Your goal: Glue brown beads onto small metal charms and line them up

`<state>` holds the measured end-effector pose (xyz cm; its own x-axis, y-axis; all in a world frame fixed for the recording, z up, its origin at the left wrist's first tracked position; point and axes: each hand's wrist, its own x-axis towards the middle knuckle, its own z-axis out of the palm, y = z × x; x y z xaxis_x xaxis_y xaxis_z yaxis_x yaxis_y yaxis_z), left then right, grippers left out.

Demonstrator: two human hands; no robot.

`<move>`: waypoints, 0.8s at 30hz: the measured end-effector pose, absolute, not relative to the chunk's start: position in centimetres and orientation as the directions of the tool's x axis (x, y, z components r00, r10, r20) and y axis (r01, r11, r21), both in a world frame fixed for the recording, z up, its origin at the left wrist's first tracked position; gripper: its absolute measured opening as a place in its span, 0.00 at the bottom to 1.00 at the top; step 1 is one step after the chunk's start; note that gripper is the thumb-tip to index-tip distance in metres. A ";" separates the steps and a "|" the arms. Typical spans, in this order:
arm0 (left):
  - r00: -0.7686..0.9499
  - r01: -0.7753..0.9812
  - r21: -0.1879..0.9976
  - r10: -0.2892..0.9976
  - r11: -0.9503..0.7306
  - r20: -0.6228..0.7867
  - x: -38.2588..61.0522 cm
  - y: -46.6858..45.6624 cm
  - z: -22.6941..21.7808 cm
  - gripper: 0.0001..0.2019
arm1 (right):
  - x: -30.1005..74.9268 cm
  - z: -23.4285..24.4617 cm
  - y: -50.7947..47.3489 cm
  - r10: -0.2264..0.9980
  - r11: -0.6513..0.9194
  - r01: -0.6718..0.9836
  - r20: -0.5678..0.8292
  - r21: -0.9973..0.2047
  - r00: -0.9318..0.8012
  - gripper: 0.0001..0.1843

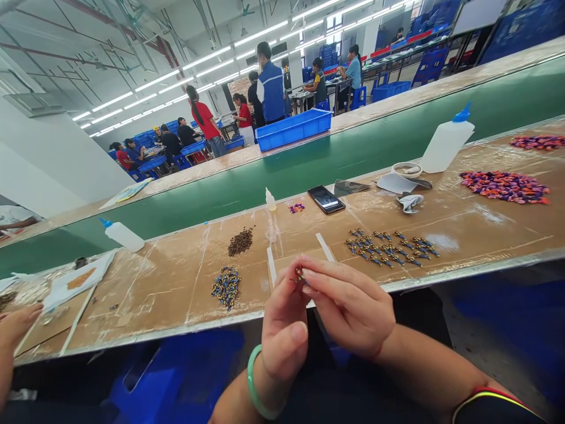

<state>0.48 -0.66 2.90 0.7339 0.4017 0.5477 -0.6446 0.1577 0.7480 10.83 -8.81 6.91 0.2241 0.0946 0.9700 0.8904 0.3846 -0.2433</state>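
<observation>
My left hand [285, 330], with a green bangle at the wrist, and my right hand [353, 300] meet above the front edge of the bench. Between their fingertips is a small dark and gold-coloured piece [300, 274], mostly hidden by the fingers. Both hands are closed on it. To the left lies a pile of small blue and gold pieces [226, 287], with a heap of tiny brown bead-like parts [241, 241] behind it. Similar blue and gold pieces [388, 247] are spread out to the right of my hands.
A phone [326, 199], a small dropper bottle [270, 200] and a large white bottle [446, 144] stand or lie farther back. Purple and orange pieces [503, 187] are heaped at right. Another person's hand [20, 324] is at far left. A green conveyor belt [212, 203] runs beyond.
</observation>
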 end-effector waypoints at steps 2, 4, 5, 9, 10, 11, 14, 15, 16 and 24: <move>0.736 -0.654 0.728 0.391 0.203 0.552 0.6 -0.8 3.0 0.26 | 10.8 6.8 -8.7 0.087 0.373 0.898 0.972 -0.234 0.217 0.18; 0.735 -0.664 0.710 0.382 0.235 0.560 0.6 -0.9 3.2 0.27 | 10.7 6.6 -8.6 0.074 0.365 0.905 0.976 -0.219 0.207 0.18; 0.734 -0.667 0.703 0.378 0.246 0.564 0.7 -0.9 3.3 0.27 | 10.7 6.5 -8.5 0.068 0.364 0.907 0.977 -0.212 0.202 0.18; 0.730 -0.676 0.684 0.367 0.272 0.576 0.7 -1.0 3.6 0.28 | 10.7 5.9 -8.4 0.061 0.373 0.909 0.983 -0.185 0.175 0.19; 0.728 -0.679 0.682 0.369 0.273 0.577 0.7 -1.0 3.7 0.27 | 10.7 5.8 -8.4 0.063 0.374 0.910 0.984 -0.177 0.165 0.19; 0.727 -0.680 0.681 0.372 0.271 0.577 0.8 -1.0 3.8 0.27 | 10.8 5.7 -8.4 0.070 0.376 0.911 0.986 -0.169 0.154 0.19; 0.724 -0.680 0.687 0.385 0.258 0.572 1.0 -1.1 3.9 0.27 | 11.0 5.6 -8.4 0.092 0.364 0.919 0.987 -0.155 0.130 0.19; 0.723 -0.679 0.690 0.391 0.250 0.570 1.1 -1.1 4.0 0.26 | 11.0 5.5 -8.4 0.090 0.356 0.922 0.988 -0.152 0.128 0.18; 0.717 -0.682 0.690 0.404 0.241 0.568 1.1 -1.1 4.1 0.26 | 11.1 5.5 -8.3 0.082 0.348 0.926 0.989 -0.147 0.126 0.18; 0.638 -0.662 0.743 0.593 0.095 0.492 1.2 -1.0 4.2 0.21 | 11.0 5.7 -8.3 0.041 0.234 0.962 0.990 -0.141 0.135 0.12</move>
